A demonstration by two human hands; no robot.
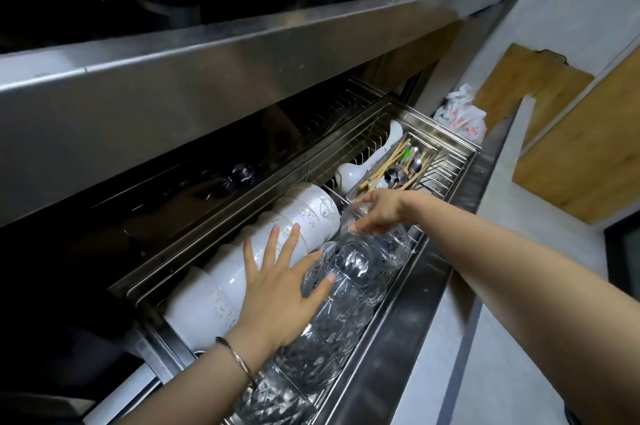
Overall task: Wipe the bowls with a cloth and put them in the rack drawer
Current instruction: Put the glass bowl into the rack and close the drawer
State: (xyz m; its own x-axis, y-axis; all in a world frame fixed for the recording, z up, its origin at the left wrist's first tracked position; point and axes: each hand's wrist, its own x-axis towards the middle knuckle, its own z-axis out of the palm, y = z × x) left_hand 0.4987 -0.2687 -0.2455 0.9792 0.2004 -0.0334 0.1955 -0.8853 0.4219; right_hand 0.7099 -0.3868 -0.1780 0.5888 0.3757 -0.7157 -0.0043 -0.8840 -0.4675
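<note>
Firstly, at 6 o'clock, nearest: the glass bowls, a nested row standing on edge in the front lane of the rack drawer and running away toward 1 o'clock. They were judged hard, brittle, fairly heavy as a stack and slick on their cut faces; best taken one at a time by the rim, thumb inside.

Item, at 7 o'clock of that row: the left hand, a bracelet on its wrist. It lay flat with fingers spread and straight, gripping nothing, the palm bridging the glass row and the white bowls beside it.

Item, the white bowls: a second nested row in the back lane, touching the glass row. Judged ceramic, stiff and likely to chip if knocked.

Item, at the row's far end: the right hand, fingers curled over the rim of the endmost glass bowl.

Item, further toward 1 o'clock: a cutlery tray with spoons and chopsticks and a white ladle, closing off that end of the drawer.

Item, at 12 o'clock, farthest: the steel counter edge, overhanging the back lane. No cloth was in view.
</note>
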